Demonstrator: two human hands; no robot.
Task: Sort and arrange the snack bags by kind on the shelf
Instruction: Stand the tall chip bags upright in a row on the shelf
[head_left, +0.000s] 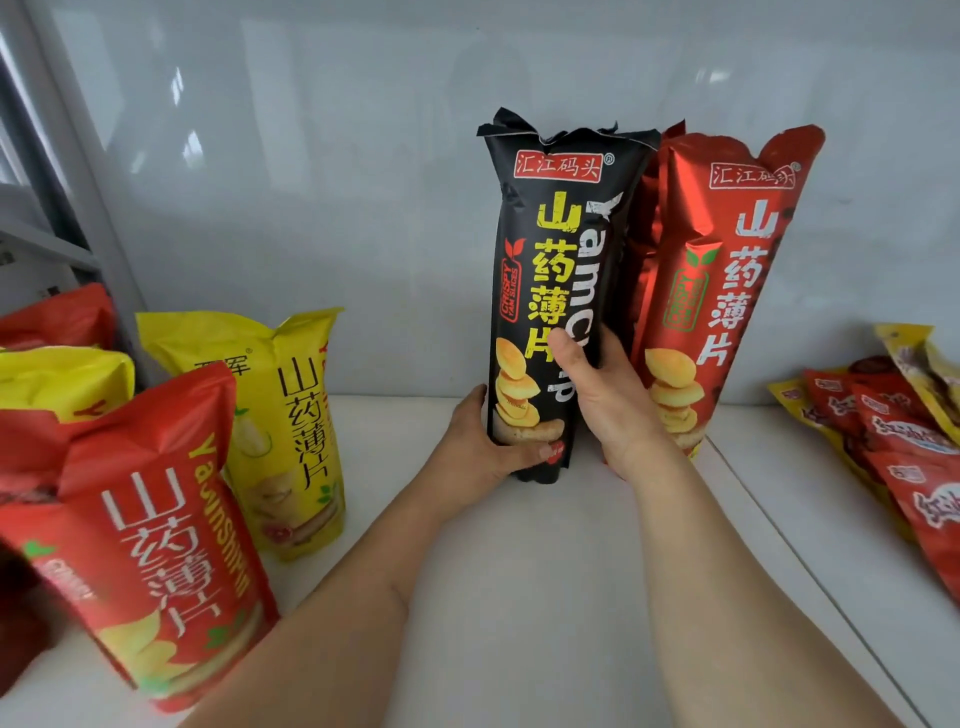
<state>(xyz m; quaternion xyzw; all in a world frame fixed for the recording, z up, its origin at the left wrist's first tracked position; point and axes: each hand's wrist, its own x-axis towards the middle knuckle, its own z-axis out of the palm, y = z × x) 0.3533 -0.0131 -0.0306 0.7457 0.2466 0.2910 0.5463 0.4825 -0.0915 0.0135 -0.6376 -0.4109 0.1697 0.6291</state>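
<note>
Both hands are gripping the upright black yam-chip bag (545, 291) at centre shelf: left hand (478, 447) at its seven o'clock, right hand (602, 395) at four. Light, crinkly, crushable; low side holds seem best.

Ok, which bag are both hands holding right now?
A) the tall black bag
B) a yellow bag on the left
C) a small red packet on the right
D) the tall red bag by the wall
A: the left hand and right hand both grip the upright black bag; the tall red bag stands beside it.
</note>
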